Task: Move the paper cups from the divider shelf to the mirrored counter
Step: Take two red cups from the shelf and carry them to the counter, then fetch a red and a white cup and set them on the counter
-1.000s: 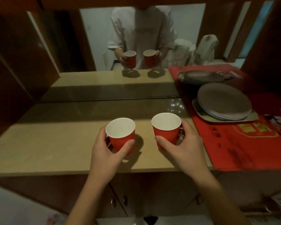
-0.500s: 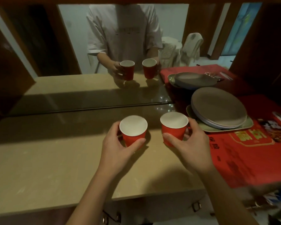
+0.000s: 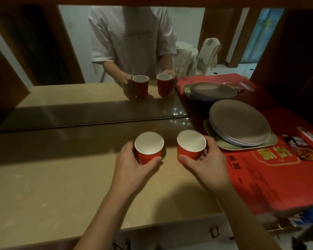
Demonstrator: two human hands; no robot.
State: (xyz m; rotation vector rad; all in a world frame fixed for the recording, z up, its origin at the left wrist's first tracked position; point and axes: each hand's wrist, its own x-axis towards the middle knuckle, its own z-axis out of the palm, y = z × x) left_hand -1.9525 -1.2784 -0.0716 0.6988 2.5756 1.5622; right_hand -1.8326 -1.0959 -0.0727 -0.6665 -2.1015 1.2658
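Two cups, two hands, one landing to get right. The mirrored counter (image 3: 61,177) fills my view from nine o'clock to the centre, pale stone running back to the mirror (image 3: 76,56) at twelve, which shows the same pair of cups from the front. At three o'clock a red mat (image 3: 264,181) covers the counter's end, and a stack of plates (image 3: 239,121) sits on it at two o'clock, just beside the right cup.

My left hand (image 3: 132,166) wraps thumb and fingers round the left cup (image 3: 149,156) near the centre. My right hand (image 3: 210,165) grips the right cup (image 3: 188,155) the same way, just to its three o'clock side. Both cups are upright, apart from each other and low over the stone. I cannot tell whether their bases touch it.

To do this well I'd lower both straight down until the bases sit flat, with a light grip so the paper walls don't crush, and steer the right cup clear of the plates. Then I'd open the fingers outward, towards nine and three, and lift away without brushing the rims.
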